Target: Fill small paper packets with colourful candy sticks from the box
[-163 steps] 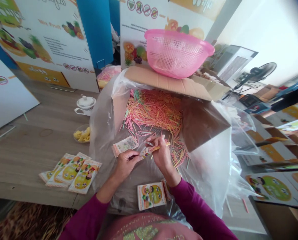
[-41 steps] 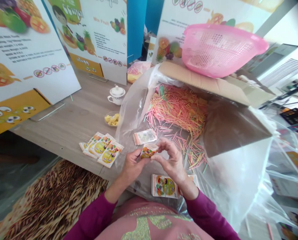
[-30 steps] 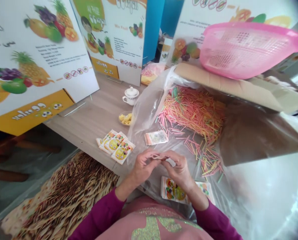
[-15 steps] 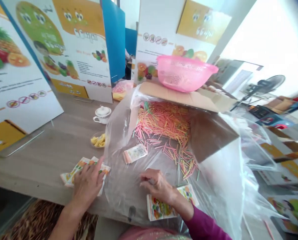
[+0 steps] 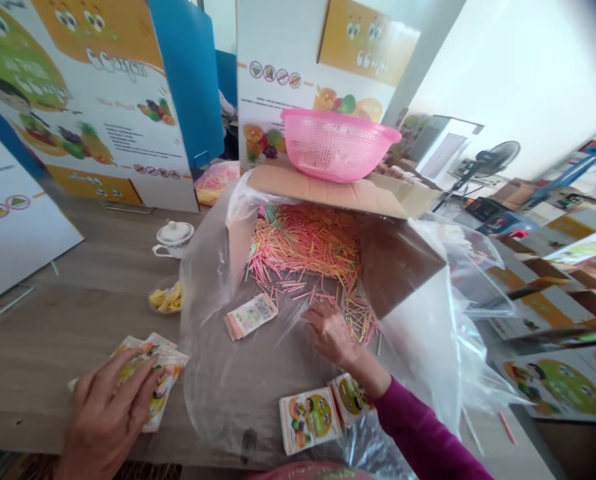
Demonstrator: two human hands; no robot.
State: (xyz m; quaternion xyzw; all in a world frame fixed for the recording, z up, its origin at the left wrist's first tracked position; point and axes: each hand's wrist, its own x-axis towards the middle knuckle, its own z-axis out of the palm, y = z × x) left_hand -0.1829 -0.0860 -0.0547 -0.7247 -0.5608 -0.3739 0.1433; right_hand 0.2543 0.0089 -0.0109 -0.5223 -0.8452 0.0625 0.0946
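My left hand point(image 5: 105, 417) lies flat, fingers spread, on a small stack of printed sachets point(image 5: 161, 373) on the wooden table point(image 5: 53, 320). My right hand point(image 5: 329, 331) reaches onto the clear plastic sheet point(image 5: 258, 360), its fingertips down among loose coloured sticks point(image 5: 308, 243) that spill from an open cardboard box point(image 5: 398, 260). Whether its fingers pinch a stick is hidden. A single sachet point(image 5: 251, 315) lies face down on the plastic between my hands. Two more printed sachets point(image 5: 323, 412) lie near my right forearm.
A pink plastic colander point(image 5: 338, 143) rests on the box's top flap. A white lidded cup point(image 5: 174, 237) and a small dish of yellow pieces point(image 5: 165, 299) stand left of the box. Printed display boards point(image 5: 93, 113) stand along the back. A fan point(image 5: 495, 160) and cartons fill the right.
Both hands held one sachet together; then my left hand carried it to the stack on the left and now presses on it. My right hand moved forward to the sticks.
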